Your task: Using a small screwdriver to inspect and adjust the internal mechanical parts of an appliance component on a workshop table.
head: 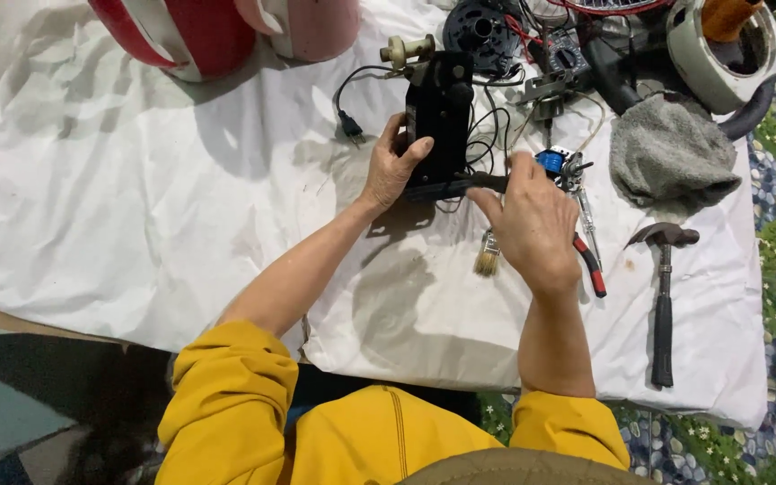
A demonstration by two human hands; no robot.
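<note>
A black box-shaped appliance housing (440, 112) with a cream knob at its far end stands on the white cloth (136, 198). My left hand (392, 163) grips its left side. My right hand (532, 220) is closed around a black-handled tool (487, 182) whose tip meets the housing's near end. A black power cord and plug (350, 124) trail from the housing to the left. Under my right hand lie a small paintbrush (487, 260) and red-handled pliers (590, 265).
A claw hammer (664, 296) lies at the right, a grey rag (671, 148) beyond it. Loose wires, a blue part (550, 160) and black fan parts (482, 27) clutter the far side. Red and pink containers (217, 31) stand at the far left.
</note>
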